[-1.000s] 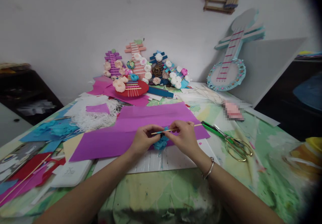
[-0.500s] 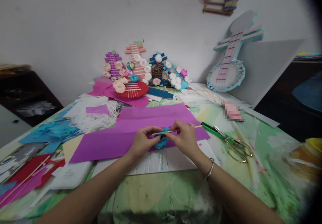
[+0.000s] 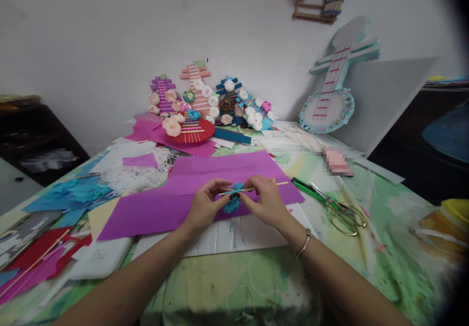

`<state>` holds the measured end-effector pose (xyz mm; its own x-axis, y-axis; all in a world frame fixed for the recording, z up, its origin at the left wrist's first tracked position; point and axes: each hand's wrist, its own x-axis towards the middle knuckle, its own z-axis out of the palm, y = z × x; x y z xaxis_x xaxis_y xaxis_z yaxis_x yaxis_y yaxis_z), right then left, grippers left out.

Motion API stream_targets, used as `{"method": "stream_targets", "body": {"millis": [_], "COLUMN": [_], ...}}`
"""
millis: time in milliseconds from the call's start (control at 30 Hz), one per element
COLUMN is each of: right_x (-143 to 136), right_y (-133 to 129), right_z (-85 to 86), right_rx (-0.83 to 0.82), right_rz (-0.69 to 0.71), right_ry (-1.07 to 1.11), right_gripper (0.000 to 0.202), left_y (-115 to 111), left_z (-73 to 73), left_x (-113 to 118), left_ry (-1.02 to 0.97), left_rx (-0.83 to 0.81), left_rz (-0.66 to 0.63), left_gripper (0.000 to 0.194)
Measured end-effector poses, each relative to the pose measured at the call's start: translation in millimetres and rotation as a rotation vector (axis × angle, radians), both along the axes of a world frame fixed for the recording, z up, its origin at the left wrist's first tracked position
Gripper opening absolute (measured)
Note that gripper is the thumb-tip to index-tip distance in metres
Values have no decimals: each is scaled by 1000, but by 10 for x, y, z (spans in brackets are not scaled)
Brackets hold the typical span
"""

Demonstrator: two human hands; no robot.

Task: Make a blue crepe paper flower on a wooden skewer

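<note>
Between my two hands, over a sheet of purple paper [image 3: 146,212], is a small blue paper flower [image 3: 230,206] with a dark spot near its top. A thin wooden stick [image 3: 281,184] lies across the flower, its left part covered with blue paper. My left hand [image 3: 205,203] is closed at the flower's left side, thumb and index finger around the stick's left end and the paper. My right hand [image 3: 266,202] pinches the stick and the flower's right side with thumb and fingertips. The exact finger contacts are partly hidden.
Under the purple sheet lies a white board [image 3: 242,238]. Gold-handled scissors [image 3: 344,216] and a green cutter [image 3: 308,188] lie at right. Left are white shredded paper [image 3: 128,177], blue paper [image 3: 78,192] and a white power bank [image 3: 98,260]. Flower-decorated instrument models [image 3: 200,91] stand behind.
The fingers of my left hand have loosened slightly around the stick's end. More blue paper shows above the stick. The whole view has shifted a little.
</note>
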<state>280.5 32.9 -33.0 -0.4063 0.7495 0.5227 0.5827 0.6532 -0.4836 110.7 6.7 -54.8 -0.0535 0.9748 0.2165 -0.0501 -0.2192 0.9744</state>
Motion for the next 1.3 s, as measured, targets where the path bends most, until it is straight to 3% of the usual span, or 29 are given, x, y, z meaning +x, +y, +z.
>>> {"method": "stream_targets", "body": {"millis": [133, 300, 433, 533, 767, 833, 933, 1033, 1167, 1300], "right_x": [20, 20, -47, -36, 99, 81, 43, 28, 35, 34], "right_y": [50, 91, 71, 109, 160, 105, 40, 42, 86, 81], "right_z": [7, -63, -126, -130, -50, -33, -20, -35, -71, -67], "right_rx": [-40, -19, 5, 27, -108, -122, -146, -218, -295, -185], "right_rz": [23, 41, 18, -16, -1, 60, 211, 281, 196, 122], "right_ry": [6, 51, -80, -190, -114, -56, 50, 111, 143, 28], "right_gripper": [12, 17, 22, 18, 19, 14, 29, 26, 6, 11], "left_y": [5, -56, -81, -24, 50, 34, 23, 32, 43, 35], "left_z": [0, 26, 26, -19, -26, 4, 26, 17, 6, 8], "left_x": [-17, -2, 106, 141, 6, 3, 24, 37, 33, 25], "left_ry": [46, 238, 301, 169, -59, -68, -90, -113, -101, -50], "left_rx": [45, 138, 186, 71, -86, -99, -108, -101, -93, -117], "left_rz": [1, 34, 49, 58, 81, 63, 5, -44, -43, -10], "left_gripper": [21, 9, 11, 10, 18, 21, 24, 26, 24, 20]}}
